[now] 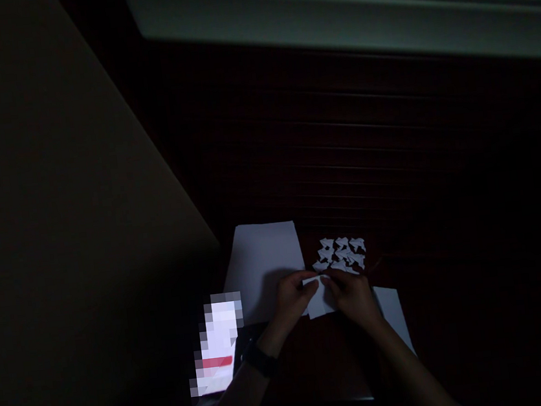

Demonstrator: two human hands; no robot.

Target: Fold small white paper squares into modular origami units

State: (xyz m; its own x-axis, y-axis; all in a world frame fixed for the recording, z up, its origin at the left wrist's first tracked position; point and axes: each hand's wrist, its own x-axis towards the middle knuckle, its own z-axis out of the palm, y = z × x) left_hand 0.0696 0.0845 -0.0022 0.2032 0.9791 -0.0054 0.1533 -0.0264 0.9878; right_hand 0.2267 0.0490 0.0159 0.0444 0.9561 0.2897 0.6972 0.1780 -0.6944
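Note:
Both of my hands meet at the top edge of a small white sheet of paper (320,304) over the dark table. My left hand (291,297) pinches its upper left part between thumb and fingers. At the upper right, my right hand (354,296) also pinches it, thumb close to the left thumb. Just beyond my fingers lie several small folded white paper pieces (341,253) in rows. My hands partly cover the nearest ones. The dimness hides fine creases in the held paper.
To the left lies a stack of white paper (264,256). A lit screen (217,346), blurred out, stands near my left forearm, beside a dark object (245,343). Another white sheet (394,312) is right of my right wrist. A dark slatted panel (291,129) rises behind the table.

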